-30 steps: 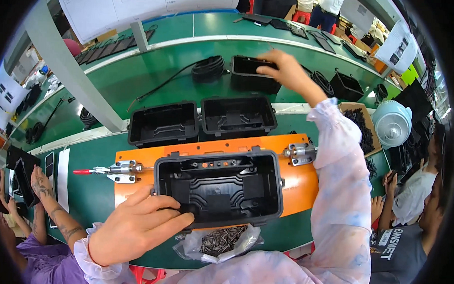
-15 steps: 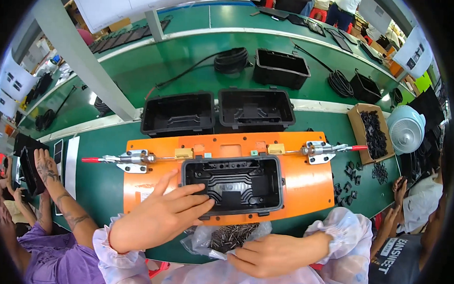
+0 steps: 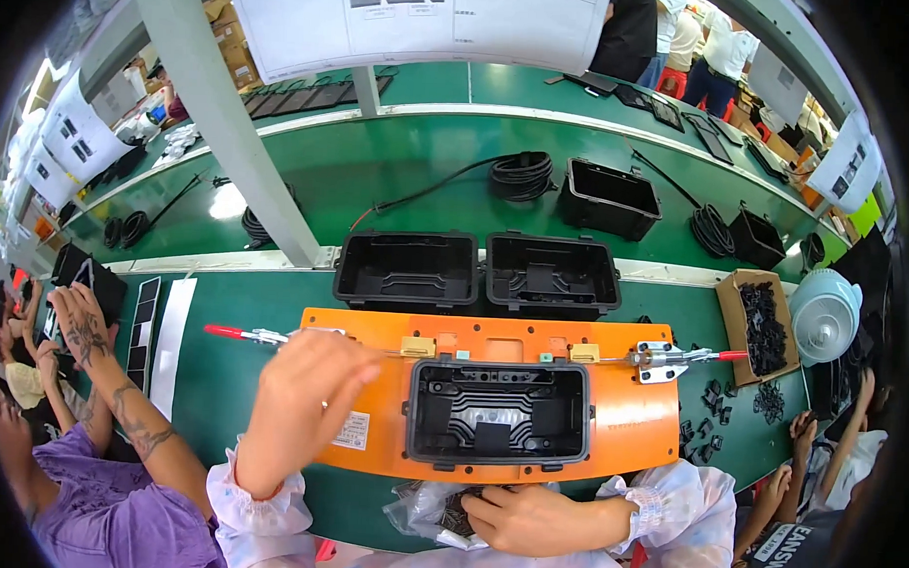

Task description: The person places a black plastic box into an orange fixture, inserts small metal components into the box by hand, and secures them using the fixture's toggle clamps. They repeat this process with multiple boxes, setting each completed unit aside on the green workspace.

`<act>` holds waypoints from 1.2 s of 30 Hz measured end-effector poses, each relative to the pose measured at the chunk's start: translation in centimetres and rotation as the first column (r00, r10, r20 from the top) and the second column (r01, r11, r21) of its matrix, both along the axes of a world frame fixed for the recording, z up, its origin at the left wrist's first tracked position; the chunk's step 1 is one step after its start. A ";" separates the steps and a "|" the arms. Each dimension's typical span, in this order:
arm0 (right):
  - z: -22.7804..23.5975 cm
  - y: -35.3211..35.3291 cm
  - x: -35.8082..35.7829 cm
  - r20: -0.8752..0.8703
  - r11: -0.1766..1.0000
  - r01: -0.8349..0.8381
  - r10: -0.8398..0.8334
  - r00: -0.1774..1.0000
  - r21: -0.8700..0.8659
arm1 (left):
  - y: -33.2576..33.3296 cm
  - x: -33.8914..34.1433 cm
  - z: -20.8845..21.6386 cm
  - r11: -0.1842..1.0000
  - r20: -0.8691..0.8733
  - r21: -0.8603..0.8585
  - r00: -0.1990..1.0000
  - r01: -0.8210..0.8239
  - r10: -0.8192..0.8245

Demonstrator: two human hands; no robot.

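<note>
A black rectangular plastic box (image 3: 497,448), its open side up, sits in an orange fixture plate (image 3: 630,430). My left hand (image 3: 310,394) is raised over the plate's left part, fingers bent and bunched together; a small bright spot shows by them, too small to name. It partly covers the left toggle clamp (image 3: 258,334) with its red handle. My right hand (image 3: 536,520) has its curled fingers at a clear plastic bag (image 3: 422,508) of small screws in front of the fixture; its fingertips are partly hidden. The right toggle clamp (image 3: 667,360) is in plain view.
Two more black boxes (image 3: 405,269) stand behind the fixture. To the right are a carton (image 3: 733,324) of small black parts, loose black clips (image 3: 710,423) and a light blue fan (image 3: 824,317). Co-workers sit at both sides; one tattooed forearm (image 3: 120,393) is at left.
My left hand has left the box's near left edge and risen over the left clamp. My right hand stays at the screw bag. The view has shifted, so the bench sits lower.
</note>
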State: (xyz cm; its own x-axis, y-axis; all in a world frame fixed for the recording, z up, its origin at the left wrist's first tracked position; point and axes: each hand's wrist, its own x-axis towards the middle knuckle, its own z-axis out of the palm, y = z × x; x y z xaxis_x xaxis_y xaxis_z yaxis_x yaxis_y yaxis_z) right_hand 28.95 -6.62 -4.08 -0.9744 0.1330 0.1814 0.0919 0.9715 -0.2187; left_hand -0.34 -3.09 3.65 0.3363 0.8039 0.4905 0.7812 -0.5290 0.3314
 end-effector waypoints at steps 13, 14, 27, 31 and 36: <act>-1.1 -0.6 2.4 0.113 0.993 0.105 -0.100 0.989 -0.046 | -7.0 9.2 -9.0 0.773 -0.335 -0.406 0.708 0.488 -0.622; -1.0 -0.1 2.9 0.089 0.995 0.080 -0.074 0.993 -0.064 | -7.5 9.6 -10.0 0.813 -0.411 -0.387 0.708 0.435 -0.574; -2.7 2.0 25.6 -0.149 -0.003 0.999 -0.989 0.002 0.034 | -7.3 11.0 -12.2 0.756 -0.295 -0.314 0.698 0.574 -0.652; -5.5 5.4 23.7 -0.143 0.125 0.984 -0.984 0.107 -0.125 | -6.9 10.2 -7.9 0.724 -0.207 -0.406 0.716 0.557 -0.667; -3.9 5.1 22.8 -0.238 0.072 0.987 -0.971 0.036 -0.144 | -5.7 7.7 -1.5 0.760 0.076 -0.349 0.825 0.548 -0.560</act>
